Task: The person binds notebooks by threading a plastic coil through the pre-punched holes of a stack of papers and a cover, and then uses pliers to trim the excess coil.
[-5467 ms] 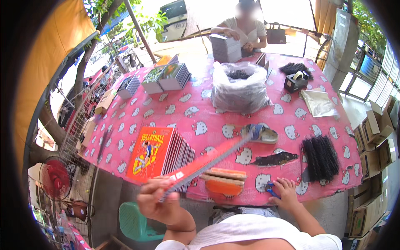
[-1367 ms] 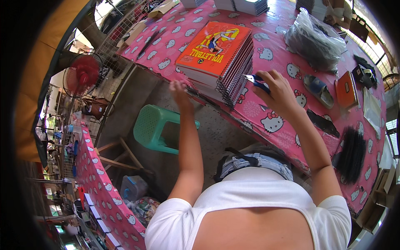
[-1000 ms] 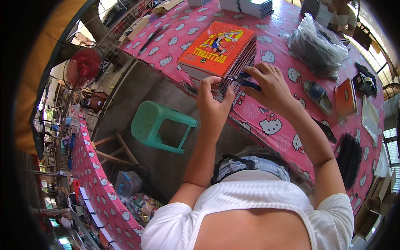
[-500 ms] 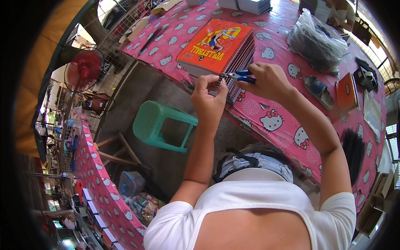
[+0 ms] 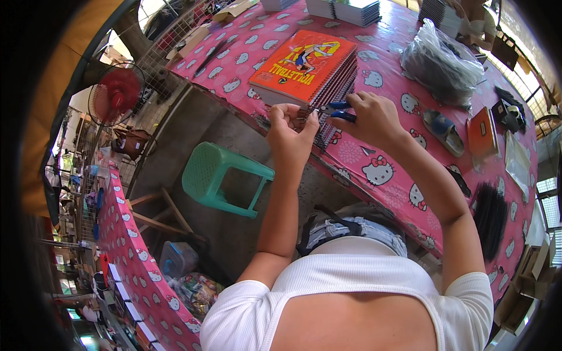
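Note:
A stack of spiral notebooks with an orange cover lies at the near edge of the pink table, its dark coil bindings facing right. At the stack's near corner, my left hand pinches the end of a dark spiral coil between thumb and fingers. My right hand is wrapped round a pair of blue-handled pliers. Their jaws point left, right beside my left thumb and fingertips. Whether the jaws are closed on the coil is too small to tell.
On the table to the right are a plastic bag, a slipper, an orange notebook and a bundle of black coils. Below the table's edge stands a green stool. More notebook stacks sit far back.
The pliers have drawn slightly right and their handles look a little wider apart. My left hand stays at the corner of the stack. The whole view has shifted slightly.

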The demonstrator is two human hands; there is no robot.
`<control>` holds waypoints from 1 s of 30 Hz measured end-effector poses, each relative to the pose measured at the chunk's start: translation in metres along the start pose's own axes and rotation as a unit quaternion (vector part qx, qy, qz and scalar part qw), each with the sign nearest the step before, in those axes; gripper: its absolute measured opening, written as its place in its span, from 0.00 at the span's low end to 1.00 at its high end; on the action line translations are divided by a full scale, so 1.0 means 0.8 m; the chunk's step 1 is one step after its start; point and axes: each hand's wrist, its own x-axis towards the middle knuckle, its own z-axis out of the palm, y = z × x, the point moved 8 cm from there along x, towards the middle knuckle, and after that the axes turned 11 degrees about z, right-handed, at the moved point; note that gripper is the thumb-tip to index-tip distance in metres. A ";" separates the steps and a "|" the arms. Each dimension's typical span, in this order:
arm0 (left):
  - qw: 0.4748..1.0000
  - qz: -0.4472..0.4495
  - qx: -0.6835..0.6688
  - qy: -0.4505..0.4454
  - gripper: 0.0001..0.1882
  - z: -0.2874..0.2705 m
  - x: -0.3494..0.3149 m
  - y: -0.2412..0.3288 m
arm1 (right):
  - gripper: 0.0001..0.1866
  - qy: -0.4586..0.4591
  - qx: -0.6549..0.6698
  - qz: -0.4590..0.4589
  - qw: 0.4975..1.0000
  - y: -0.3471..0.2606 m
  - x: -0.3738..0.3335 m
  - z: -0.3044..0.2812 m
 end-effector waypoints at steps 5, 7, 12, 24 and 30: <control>1.000 0.005 -0.018 0.020 0.15 -0.006 0.001 -0.013 | 0.30 -0.179 -0.027 0.087 0.980 0.007 0.002 0.019; 0.998 -0.027 -0.042 0.027 0.15 -0.009 0.000 -0.019 | 0.30 -0.144 -0.020 0.073 0.987 0.007 -0.002 0.013; 0.990 -0.080 -0.114 0.030 0.17 -0.006 -0.007 -0.025 | 0.31 0.061 0.000 -0.034 0.998 0.002 -0.008 -0.002; 0.972 -0.145 -0.180 0.050 0.16 -0.007 -0.009 -0.048 | 0.31 -0.097 -0.014 0.042 0.994 0.016 -0.011 0.020; 0.981 -0.139 -0.132 0.032 0.15 0.002 -0.009 -0.038 | 0.31 0.097 0.006 -0.078 0.992 0.003 -0.009 0.007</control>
